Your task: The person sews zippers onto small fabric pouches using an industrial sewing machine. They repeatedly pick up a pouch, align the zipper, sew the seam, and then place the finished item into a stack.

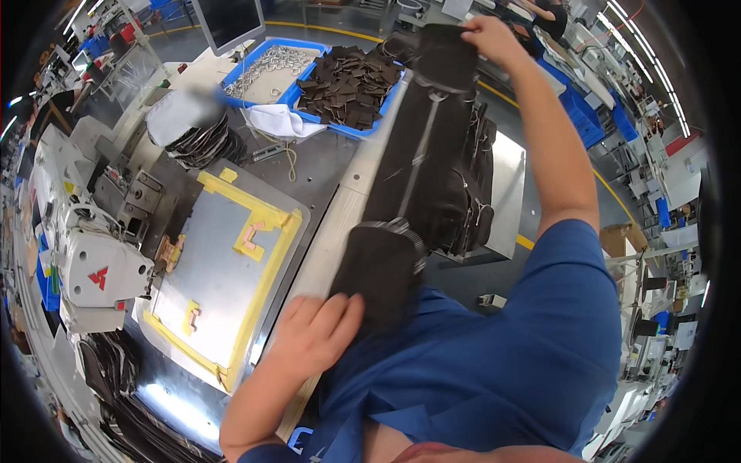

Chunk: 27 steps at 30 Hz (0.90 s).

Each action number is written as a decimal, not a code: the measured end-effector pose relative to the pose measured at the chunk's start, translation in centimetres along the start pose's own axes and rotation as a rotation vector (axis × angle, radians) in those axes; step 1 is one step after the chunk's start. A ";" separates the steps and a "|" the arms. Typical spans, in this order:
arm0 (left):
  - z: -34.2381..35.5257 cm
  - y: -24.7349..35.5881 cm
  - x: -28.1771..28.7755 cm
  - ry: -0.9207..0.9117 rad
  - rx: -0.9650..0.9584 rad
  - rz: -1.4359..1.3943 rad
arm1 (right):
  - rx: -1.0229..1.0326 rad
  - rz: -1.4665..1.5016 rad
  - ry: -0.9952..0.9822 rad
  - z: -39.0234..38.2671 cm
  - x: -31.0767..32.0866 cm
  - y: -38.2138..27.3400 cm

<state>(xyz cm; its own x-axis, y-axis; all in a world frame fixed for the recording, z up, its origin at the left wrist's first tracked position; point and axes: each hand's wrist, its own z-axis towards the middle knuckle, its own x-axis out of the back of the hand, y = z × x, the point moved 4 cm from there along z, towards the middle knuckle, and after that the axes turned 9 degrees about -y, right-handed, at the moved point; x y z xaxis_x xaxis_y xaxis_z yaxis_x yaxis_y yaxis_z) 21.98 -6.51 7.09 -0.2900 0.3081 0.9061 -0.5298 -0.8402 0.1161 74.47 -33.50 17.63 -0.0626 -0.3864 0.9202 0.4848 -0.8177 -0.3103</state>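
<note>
A long black fabric panel (401, 166) with rounded flaps at both ends and a pale line down its middle stretches between my hands. My right hand (488, 40) reaches out to the far end and pinches the flap's corner. At the near end my left hand (315, 333) is closed on the edge of the other flap, its thumb hidden. Under and beside the panel hangs a pile of similar black pieces (472, 197) on a pale metal stand, partly covered. Left of the panel lies a metal plate (212, 270) edged with yellow tape.
A white sewing machine head (104, 266) stands at the left. Farther back are a blue tray (266, 45) of metal rings and one of dark square patches (351, 85). Stacked black pieces (193, 139) lie near a white cloth (282, 122); more hang below the machine (116, 370).
</note>
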 end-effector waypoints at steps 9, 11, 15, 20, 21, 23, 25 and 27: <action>-1.4 -1.7 -2.8 -0.227 0.490 -0.072 | -0.054 -0.268 -0.195 2.9 -1.6 3.1; -6.0 -3.4 -1.9 -0.205 0.635 -0.064 | 0.109 -0.164 -0.229 1.4 -5.7 -0.4; -15.7 -4.3 2.5 -0.032 1.035 0.056 | 0.413 0.127 -0.301 -3.9 -14.0 -9.9; -29.1 -3.5 9.8 0.139 1.525 0.467 | 0.498 0.432 -0.426 -9.9 -21.0 -17.7; -31.9 -2.5 10.8 0.138 1.607 0.580 | 0.490 0.402 -0.444 -11.3 -20.8 -19.5; -37.6 0.2 12.2 0.072 1.808 0.760 | 0.512 0.402 -0.528 -12.6 -22.1 -21.1; -42.2 2.5 12.8 -0.023 2.049 0.823 | 0.584 0.426 -0.552 -13.7 -23.3 -23.0; -45.5 4.9 13.1 -0.052 2.147 0.880 | 0.593 0.475 -0.604 -14.7 -24.4 -24.5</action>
<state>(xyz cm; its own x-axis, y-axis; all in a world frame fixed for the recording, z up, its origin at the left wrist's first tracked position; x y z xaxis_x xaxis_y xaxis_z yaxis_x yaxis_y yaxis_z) -20.67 13.75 1.00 0.1355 -0.2412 0.9610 0.9792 0.1802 -0.0928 51.31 -10.27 -0.68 0.6319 -0.2010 0.7485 0.7153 -0.2208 -0.6631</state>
